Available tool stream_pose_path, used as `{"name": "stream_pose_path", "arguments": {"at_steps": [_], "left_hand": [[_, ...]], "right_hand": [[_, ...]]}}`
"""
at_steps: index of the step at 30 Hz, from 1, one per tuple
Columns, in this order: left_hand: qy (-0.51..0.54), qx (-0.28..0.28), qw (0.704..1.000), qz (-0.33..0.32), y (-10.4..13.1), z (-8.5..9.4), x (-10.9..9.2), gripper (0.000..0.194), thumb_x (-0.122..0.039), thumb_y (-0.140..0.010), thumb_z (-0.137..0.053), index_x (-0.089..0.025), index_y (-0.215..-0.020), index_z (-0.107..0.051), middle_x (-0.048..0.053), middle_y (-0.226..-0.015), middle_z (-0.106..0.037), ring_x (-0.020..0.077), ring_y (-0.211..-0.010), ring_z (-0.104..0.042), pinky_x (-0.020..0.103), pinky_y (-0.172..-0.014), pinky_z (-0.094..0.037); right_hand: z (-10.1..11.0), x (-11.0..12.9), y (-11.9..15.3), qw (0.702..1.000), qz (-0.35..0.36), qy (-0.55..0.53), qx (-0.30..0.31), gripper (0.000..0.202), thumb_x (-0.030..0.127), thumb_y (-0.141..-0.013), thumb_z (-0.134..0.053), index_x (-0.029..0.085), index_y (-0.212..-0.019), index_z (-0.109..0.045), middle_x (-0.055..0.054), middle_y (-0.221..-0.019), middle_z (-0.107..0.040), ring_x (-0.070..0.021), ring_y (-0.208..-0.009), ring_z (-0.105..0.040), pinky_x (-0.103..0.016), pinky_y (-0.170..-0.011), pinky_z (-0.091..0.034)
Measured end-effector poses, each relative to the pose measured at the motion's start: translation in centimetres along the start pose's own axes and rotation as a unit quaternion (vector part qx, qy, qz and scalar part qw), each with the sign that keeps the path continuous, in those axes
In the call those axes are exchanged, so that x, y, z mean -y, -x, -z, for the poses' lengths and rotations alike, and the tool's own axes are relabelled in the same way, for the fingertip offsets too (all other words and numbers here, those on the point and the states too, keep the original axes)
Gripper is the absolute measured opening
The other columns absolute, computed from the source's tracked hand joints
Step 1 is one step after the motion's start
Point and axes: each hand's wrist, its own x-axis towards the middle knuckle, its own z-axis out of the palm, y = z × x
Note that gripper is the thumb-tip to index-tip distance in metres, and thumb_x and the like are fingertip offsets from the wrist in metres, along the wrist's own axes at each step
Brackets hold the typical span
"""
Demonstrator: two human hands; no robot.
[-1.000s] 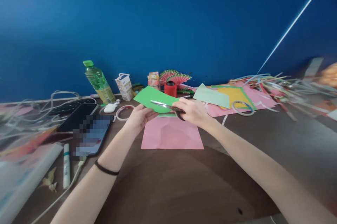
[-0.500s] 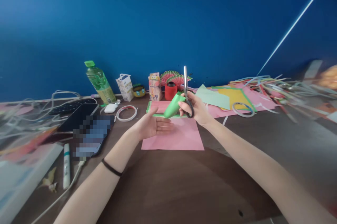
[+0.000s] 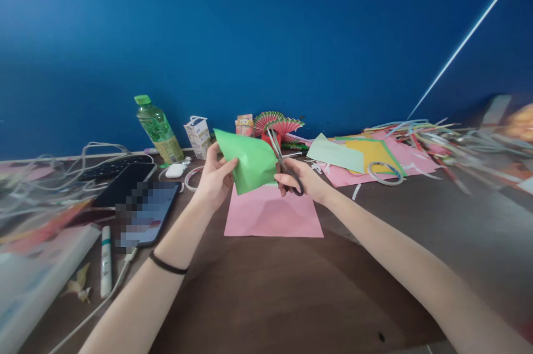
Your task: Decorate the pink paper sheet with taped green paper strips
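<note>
My left hand (image 3: 217, 176) pinches the left side of a green sheet of paper (image 3: 252, 162), held up above the desk. In my right hand (image 3: 302, 176) is a pair of scissors (image 3: 280, 153) with dark handles, its blades pointing up and slightly apart. The fingers of that hand are at the right edge of the green paper; whether they also grip it I cannot tell. Below both hands a pink sheet (image 3: 272, 215) lies flat on the desk. Behind the green paper stand pink-and-green folded paper fans (image 3: 277, 124) and a patterned packet (image 3: 244, 124), partly hidden.
A green bottle (image 3: 160, 132), a small carton (image 3: 198, 137) and a white earphone case (image 3: 175, 170) stand at the back left. Phones (image 3: 156, 215), cables and a marker (image 3: 106, 265) lie at left. Coloured papers (image 3: 353, 154), a tape roll (image 3: 385, 173) and paper strips (image 3: 441, 143) lie right.
The green paper, rolled up before, is now spread out between my hands. My left hand has gone from open to holding its left side. The scissors have tilted left and their blades have parted.
</note>
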Motion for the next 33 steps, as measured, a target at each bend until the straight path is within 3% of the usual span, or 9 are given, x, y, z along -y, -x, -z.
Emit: {"name": "stream_pose_path", "arguments": {"at_steps": [4, 8, 14, 26, 33], "left_hand": [[-0.038, -0.046, 0.997, -0.042, -0.4, 0.6, -1.6, 0.061, -0.013, -0.065, -0.066, -0.035, -0.117, -0.043, -0.003, -0.091, -0.067, 0.0175, -0.091, -0.063, 0.025, -0.075, -0.050], [-0.050, -0.066, 0.996, -0.041, -0.6, 1.1, -2.1, 0.063, -0.014, -0.066, -0.065, -0.036, -0.120, -0.041, -0.003, -0.093, -0.067, 0.0173, -0.092, -0.062, 0.026, -0.077, -0.050], [-0.059, -0.025, 0.998, -0.016, -0.5, 1.0, -1.1, 0.068, -0.015, -0.065, -0.066, -0.035, -0.123, -0.038, -0.001, -0.093, -0.067, 0.0177, -0.086, -0.064, 0.026, -0.073, -0.051], [-0.097, -0.018, 0.995, 0.000, -0.4, 1.0, -0.5, 0.073, -0.016, -0.063, -0.068, -0.034, -0.125, -0.034, 0.001, -0.094, -0.068, 0.0180, -0.077, -0.065, 0.021, -0.056, -0.049], [-0.091, -0.029, 0.995, 0.010, -0.3, 0.6, -0.4, 0.070, -0.014, -0.063, -0.067, -0.033, -0.124, -0.036, -0.001, -0.091, -0.068, 0.0173, -0.079, -0.065, 0.022, -0.062, -0.050]], "right_hand": [[0.7, -0.7, 0.0, 0.997, -0.044, -0.002, 0.060, 0.022, 0.038, -0.082, -0.050, 0.017, -0.084, -0.045, 0.002, -0.062, -0.055, -0.0116, -0.055, -0.059, -0.020, -0.044, -0.041], [0.7, -1.1, 0.0, 0.992, -0.054, 0.026, 0.109, 0.022, 0.039, -0.084, -0.046, 0.017, -0.083, -0.045, 0.002, -0.063, -0.054, -0.0111, -0.057, -0.058, -0.020, -0.046, -0.041], [0.1, -0.5, 0.1, 0.994, -0.016, 0.065, 0.085, 0.020, 0.037, -0.083, -0.048, 0.018, -0.083, -0.044, 0.002, -0.064, -0.052, -0.0106, -0.059, -0.056, -0.022, -0.050, -0.041], [-0.1, -0.5, 0.2, 0.994, -0.014, 0.093, 0.050, 0.024, 0.038, -0.079, -0.055, 0.017, -0.078, -0.045, 0.004, -0.068, -0.045, -0.0071, -0.054, -0.049, -0.024, -0.054, -0.045], [-0.2, -1.3, 0.1, 0.997, -0.014, 0.075, 0.022, 0.025, 0.039, -0.076, -0.058, 0.017, -0.078, -0.047, 0.003, -0.070, -0.045, -0.0073, -0.056, -0.047, -0.023, -0.049, -0.046]]}}
